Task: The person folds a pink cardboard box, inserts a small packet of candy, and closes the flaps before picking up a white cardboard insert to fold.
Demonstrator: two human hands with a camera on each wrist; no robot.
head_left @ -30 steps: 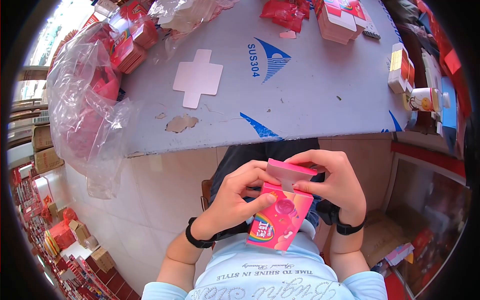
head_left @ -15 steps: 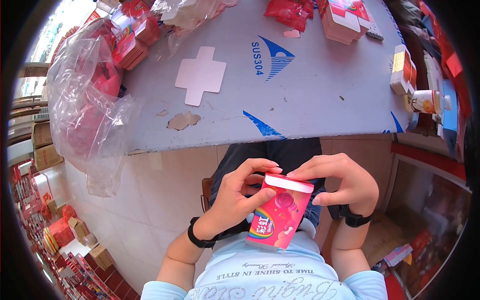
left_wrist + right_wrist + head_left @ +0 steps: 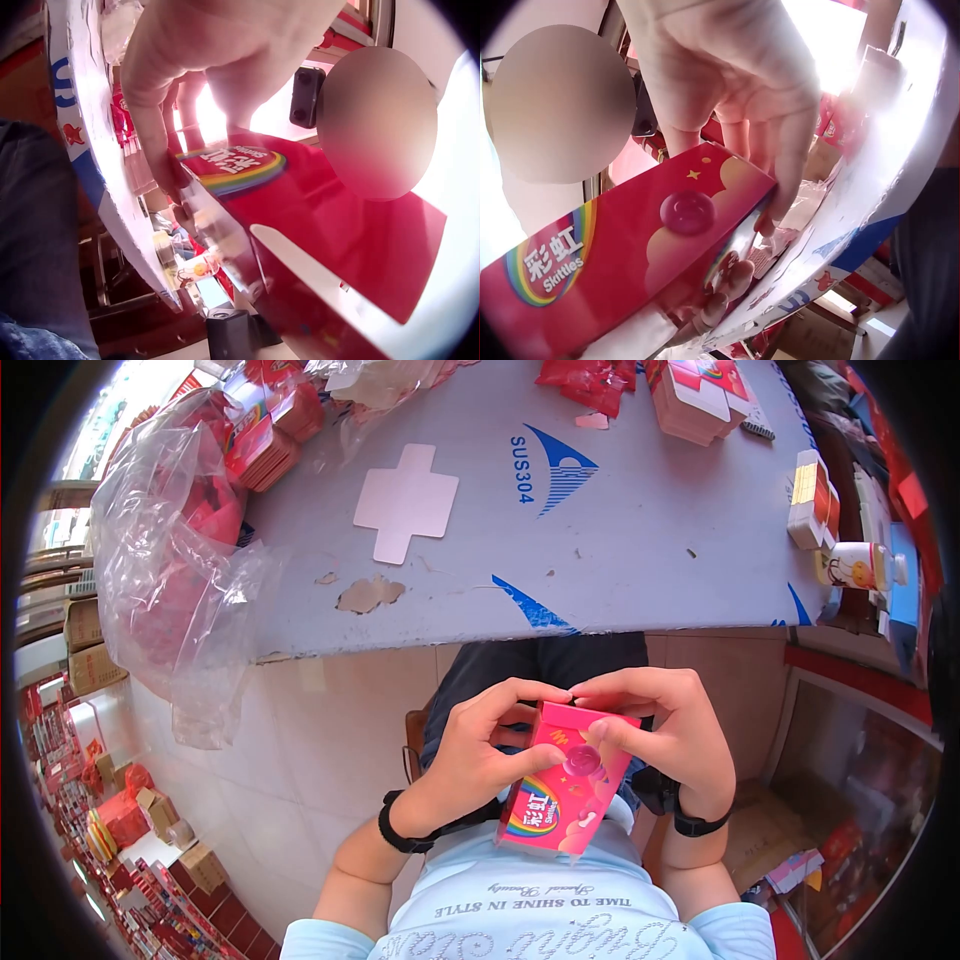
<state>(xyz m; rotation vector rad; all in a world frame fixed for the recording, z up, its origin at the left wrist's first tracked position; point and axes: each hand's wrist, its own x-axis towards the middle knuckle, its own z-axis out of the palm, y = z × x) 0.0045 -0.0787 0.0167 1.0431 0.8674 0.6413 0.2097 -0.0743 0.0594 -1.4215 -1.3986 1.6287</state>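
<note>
A pink-red Skittles box (image 3: pixel 568 790) is held in front of the person's shirt, past the table's near edge. The left hand (image 3: pixel 480 745) grips its left side, thumb on the printed front and fingers behind. At the upper end, the right hand (image 3: pixel 660 725) pinches the box, its thumb on the front and its other fingers over the top edge. The top flap lies folded down. In the left wrist view, a pale gap shows between red panels at the box's (image 3: pixel 360 247) near end. Fingertips of the left hand (image 3: pixel 716 304) show under the box in the right wrist view.
A white cross-shaped card (image 3: pixel 405 505) lies on the grey table (image 3: pixel 660 580). Clear plastic bag (image 3: pixel 180 590) hangs over its left edge, near red packs (image 3: pixel 265 455). Stacked flat boxes (image 3: pixel 695 405) and red packets (image 3: pixel 590 382) are at the back; a cup (image 3: pixel 852 565) stands right.
The raised top flap has folded down onto the box's upper end. The right hand moved off the front briefly, then brought its thumb back onto it. The left hand keeps its grip.
</note>
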